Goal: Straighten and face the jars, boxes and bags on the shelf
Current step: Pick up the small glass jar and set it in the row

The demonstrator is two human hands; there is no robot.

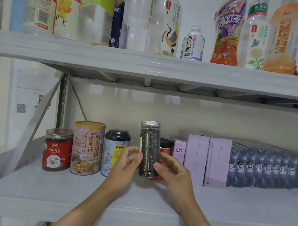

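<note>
The tall clear jar of dark tea with a silver screw lid [148, 149] stands upright at frame centre on the white metal shelf [75, 194], pinched between left hand [127, 165] and right hand [172, 171]; its white label edge faces left, so it wants twisting about its vertical axis.

I see a grey metal shelving unit [151, 63] against a pale wall [219, 121]; left of it, a posted paper [26, 95].

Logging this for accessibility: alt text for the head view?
Both hands, left hand and right hand, hold a tall dark jar with a silver lid upright on a white shelf, between round cans and lilac boxes; bottles line the shelf above.
</note>
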